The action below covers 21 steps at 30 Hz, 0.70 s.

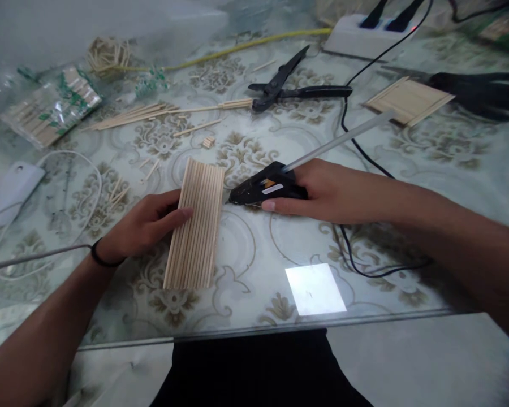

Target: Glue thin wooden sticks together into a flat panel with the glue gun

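Note:
A panel of wooden sticks (197,226), laid side by side, is gripped at its left edge by my left hand (150,223), thumb on top and fingers behind. My right hand (318,189) is wrapped round a black glue gun (269,186), whose nozzle points left, close to the panel's right edge. Whether the tip touches the panel, I cannot tell. A long translucent glue stick (339,141) juts out of the back of the gun.
Loose sticks (131,116) and black cutters (280,87) lie behind the panel. Packed sticks (53,104) are at left, beside a white charger-like block (12,189). A small stick frame (409,102) and a power strip (365,37) are at right. A black cord (345,243) curves past my right wrist.

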Each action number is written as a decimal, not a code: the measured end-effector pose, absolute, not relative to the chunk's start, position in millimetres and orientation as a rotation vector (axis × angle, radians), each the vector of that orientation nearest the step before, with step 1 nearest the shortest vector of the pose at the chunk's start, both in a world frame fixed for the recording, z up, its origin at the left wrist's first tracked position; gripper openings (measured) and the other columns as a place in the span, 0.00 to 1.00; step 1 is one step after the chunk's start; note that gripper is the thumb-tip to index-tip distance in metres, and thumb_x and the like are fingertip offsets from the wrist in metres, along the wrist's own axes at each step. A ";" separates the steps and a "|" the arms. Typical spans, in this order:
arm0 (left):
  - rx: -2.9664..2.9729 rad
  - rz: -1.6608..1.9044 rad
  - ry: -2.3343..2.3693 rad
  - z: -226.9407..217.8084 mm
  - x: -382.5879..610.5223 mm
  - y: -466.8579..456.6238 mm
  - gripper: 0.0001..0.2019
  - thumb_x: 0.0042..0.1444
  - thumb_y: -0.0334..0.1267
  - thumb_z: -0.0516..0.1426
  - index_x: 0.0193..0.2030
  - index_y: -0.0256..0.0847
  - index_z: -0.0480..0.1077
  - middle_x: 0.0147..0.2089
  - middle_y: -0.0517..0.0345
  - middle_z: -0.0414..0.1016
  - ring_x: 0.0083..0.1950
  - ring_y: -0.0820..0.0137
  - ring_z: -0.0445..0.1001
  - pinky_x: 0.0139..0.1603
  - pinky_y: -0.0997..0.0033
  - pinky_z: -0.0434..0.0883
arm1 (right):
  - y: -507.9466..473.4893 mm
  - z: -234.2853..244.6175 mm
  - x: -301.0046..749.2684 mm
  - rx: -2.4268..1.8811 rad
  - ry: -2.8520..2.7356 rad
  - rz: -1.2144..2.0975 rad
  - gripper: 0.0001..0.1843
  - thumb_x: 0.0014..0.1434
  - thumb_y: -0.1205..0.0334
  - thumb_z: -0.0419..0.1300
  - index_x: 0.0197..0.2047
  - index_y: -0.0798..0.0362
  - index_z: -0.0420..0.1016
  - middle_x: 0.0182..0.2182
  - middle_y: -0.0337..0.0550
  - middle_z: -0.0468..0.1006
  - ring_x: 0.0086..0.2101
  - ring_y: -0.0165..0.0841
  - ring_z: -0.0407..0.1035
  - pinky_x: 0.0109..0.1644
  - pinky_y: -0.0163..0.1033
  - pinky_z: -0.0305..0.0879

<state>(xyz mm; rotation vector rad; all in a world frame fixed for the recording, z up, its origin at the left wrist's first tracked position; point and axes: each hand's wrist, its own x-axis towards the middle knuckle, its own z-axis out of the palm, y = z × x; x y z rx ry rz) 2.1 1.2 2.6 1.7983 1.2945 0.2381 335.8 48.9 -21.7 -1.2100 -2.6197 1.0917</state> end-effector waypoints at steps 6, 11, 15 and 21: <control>1.814 0.289 1.269 2.6 2.6 2.0 0.22 0.69 0.56 0.56 0.45 0.37 0.78 0.38 0.58 0.78 0.36 0.72 0.72 0.37 0.74 0.70 | 49.0 -22.9 336.4 -1.226 -2.612 1.098 0.47 0.62 0.19 0.46 0.47 0.57 0.80 0.30 0.41 0.76 0.28 0.22 0.62 0.34 0.32 0.54; 1.791 0.294 1.288 3.0 4.8 1.9 0.21 0.68 0.56 0.57 0.42 0.38 0.76 0.33 0.61 0.74 0.33 0.73 0.69 0.35 0.76 0.68 | 49.7 -24.1 336.3 -1.224 -2.609 1.082 0.49 0.61 0.17 0.46 0.48 0.57 0.80 0.30 0.43 0.76 0.28 0.22 0.62 0.33 0.33 0.55; 1.781 0.306 1.289 2.7 5.1 2.3 0.21 0.67 0.57 0.58 0.42 0.39 0.76 0.34 0.60 0.75 0.33 0.73 0.69 0.34 0.76 0.67 | 49.4 -24.8 336.4 -1.264 -2.608 1.088 0.51 0.59 0.16 0.45 0.48 0.58 0.80 0.29 0.42 0.74 0.26 0.22 0.61 0.32 0.34 0.56; 1.790 0.298 1.294 2.1 4.5 2.4 0.21 0.68 0.57 0.57 0.43 0.38 0.78 0.36 0.59 0.78 0.35 0.72 0.70 0.35 0.76 0.69 | 49.3 -25.0 336.6 -1.284 -2.632 1.042 0.52 0.58 0.14 0.43 0.45 0.56 0.80 0.28 0.43 0.73 0.26 0.23 0.62 0.31 0.34 0.58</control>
